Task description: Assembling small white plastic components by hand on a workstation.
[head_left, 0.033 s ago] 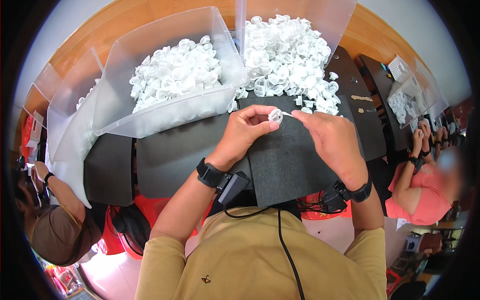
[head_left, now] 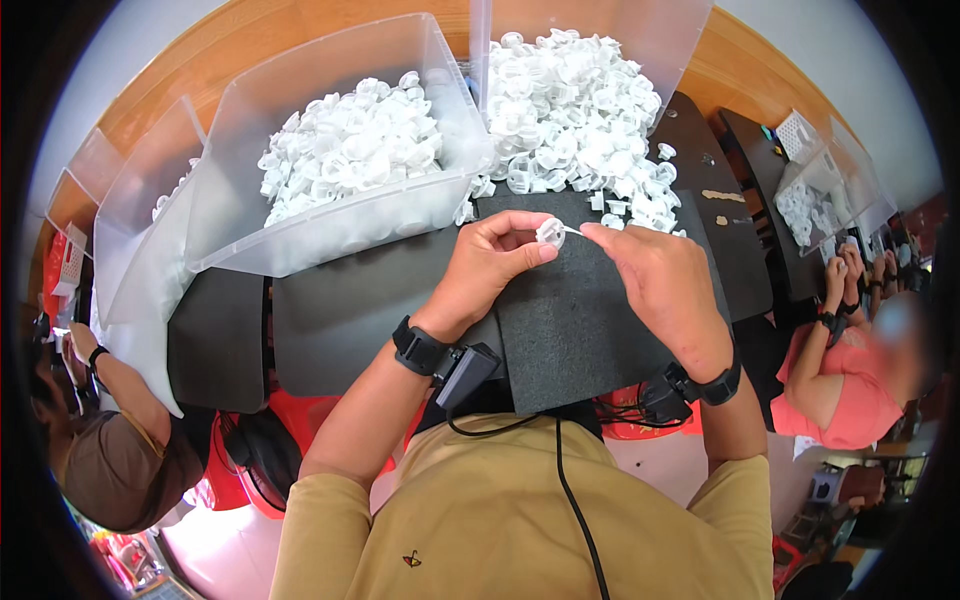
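Between the thumb and fingers of my left hand (head_left: 490,262) is a small round white plastic part (head_left: 550,232) with dark openings in its face. A thin white strip (head_left: 573,231) stretches from the part to my right hand (head_left: 662,275), whose thumb and forefinger pinch its other end. Whether the strip is joined to the part or is a separate piece, I cannot tell. Both hands are above a dark foam mat (head_left: 580,340). Behind them a large heap of similar white plastic parts (head_left: 575,110) spills onto the mat's far edge.
A translucent bin (head_left: 330,225) full of white parts stands at the back left. Another clear container (head_left: 690,30) backs the heap. Co-workers sit at both sides, one in a pink shirt (head_left: 840,385). Cables (head_left: 570,480) hang from the straps on my wrists.
My right hand has shifted very slightly to the left, toward the white part. My left hand and its hold look the same.
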Motion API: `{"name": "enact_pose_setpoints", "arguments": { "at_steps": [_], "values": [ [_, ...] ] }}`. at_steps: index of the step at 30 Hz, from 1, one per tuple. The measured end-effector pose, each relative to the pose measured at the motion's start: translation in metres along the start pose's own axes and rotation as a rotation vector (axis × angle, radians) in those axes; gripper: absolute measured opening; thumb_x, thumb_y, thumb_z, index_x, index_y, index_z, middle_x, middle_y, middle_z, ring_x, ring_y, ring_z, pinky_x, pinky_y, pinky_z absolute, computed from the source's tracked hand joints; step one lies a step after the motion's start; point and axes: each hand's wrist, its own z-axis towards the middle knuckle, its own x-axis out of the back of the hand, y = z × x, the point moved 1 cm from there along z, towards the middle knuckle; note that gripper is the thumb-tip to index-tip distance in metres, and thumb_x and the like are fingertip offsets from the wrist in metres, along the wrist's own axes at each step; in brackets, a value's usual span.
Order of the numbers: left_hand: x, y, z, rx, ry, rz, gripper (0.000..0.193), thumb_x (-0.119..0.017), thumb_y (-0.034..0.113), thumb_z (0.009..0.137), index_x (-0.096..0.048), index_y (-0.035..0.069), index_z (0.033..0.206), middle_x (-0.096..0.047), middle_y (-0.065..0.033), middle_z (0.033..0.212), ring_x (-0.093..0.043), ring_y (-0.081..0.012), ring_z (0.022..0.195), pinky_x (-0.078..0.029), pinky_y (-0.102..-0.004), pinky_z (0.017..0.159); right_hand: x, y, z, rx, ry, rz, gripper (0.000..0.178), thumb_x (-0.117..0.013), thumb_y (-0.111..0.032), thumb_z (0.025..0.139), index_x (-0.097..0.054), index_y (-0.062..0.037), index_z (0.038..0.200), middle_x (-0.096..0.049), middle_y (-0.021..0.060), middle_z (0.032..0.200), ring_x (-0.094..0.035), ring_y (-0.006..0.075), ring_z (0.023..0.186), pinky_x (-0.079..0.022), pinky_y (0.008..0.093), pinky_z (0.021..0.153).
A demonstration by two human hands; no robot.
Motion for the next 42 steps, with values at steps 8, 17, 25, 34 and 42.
{"name": "enact_pose_setpoints", "arguments": {
  "at_steps": [8,17,25,34,42],
  "values": [
    [-0.001,-0.003,0.0,0.011,0.001,0.026,0.034,-0.073,0.003,0.082,-0.063,0.002,0.115,-0.067,-0.0044,0.106,-0.062,-0.0104,0.096,-0.049,-0.0251,0.088,-0.008,-0.003,-0.004,0.034,0.013,-0.025,0.029,-0.054,-0.006,0.085,-0.068,-0.0136,0.11,-0.061,0.0072,0.073,-0.062,0.0279,0.064,-0.049,0.0382,0.055],
    [-0.004,-0.003,-0.001,-0.025,-0.016,0.137,0.032,-0.072,-0.001,0.081,-0.064,0.001,0.113,-0.067,-0.003,0.104,-0.061,-0.0088,0.094,-0.05,-0.0248,0.086,-0.006,-0.01,-0.002,0.023,-0.049,-0.118,0.031,-0.056,-0.005,0.08,-0.069,-0.0128,0.107,-0.06,0.0061,0.071,-0.064,0.0264,0.064,-0.05,0.0379,0.055],
    [-0.001,-0.012,-0.001,-0.128,-0.038,0.28,0.028,-0.07,-0.001,0.083,-0.066,0.001,0.11,-0.067,-0.0024,0.105,-0.061,-0.0086,0.095,-0.05,-0.0241,0.086,-0.005,-0.012,0.005,0.126,-0.195,-0.184,0.023,-0.057,-0.01,0.081,-0.07,-0.0121,0.1,-0.065,0.0075,0.076,-0.066,0.0265,0.067,-0.05,0.0385,0.056],
    [-0.003,0.004,-0.001,0.013,-0.104,0.123,0.031,-0.071,0.005,0.084,-0.062,0.002,0.114,-0.065,-0.0036,0.109,-0.06,-0.0096,0.1,-0.047,-0.0257,0.091,-0.023,0.021,0.008,-0.256,-0.14,0.628,0.026,-0.069,-0.012,0.081,-0.069,-0.0048,0.107,-0.067,0.0055,0.079,-0.056,0.0103,0.066,-0.047,0.0256,0.062],
    [-0.005,0.003,-0.002,-0.048,-0.085,0.073,0.033,-0.069,0.005,0.086,-0.059,0.002,0.117,-0.064,-0.0049,0.109,-0.061,-0.0113,0.101,-0.05,-0.0265,0.089,-0.063,0.023,0.01,-0.434,-0.101,1.219,0.01,-0.065,-0.012,0.089,-0.063,-0.0023,0.092,-0.064,0.0027,0.079,-0.047,0.0021,0.055,-0.035,0.0183,0.046]
  ]
}}
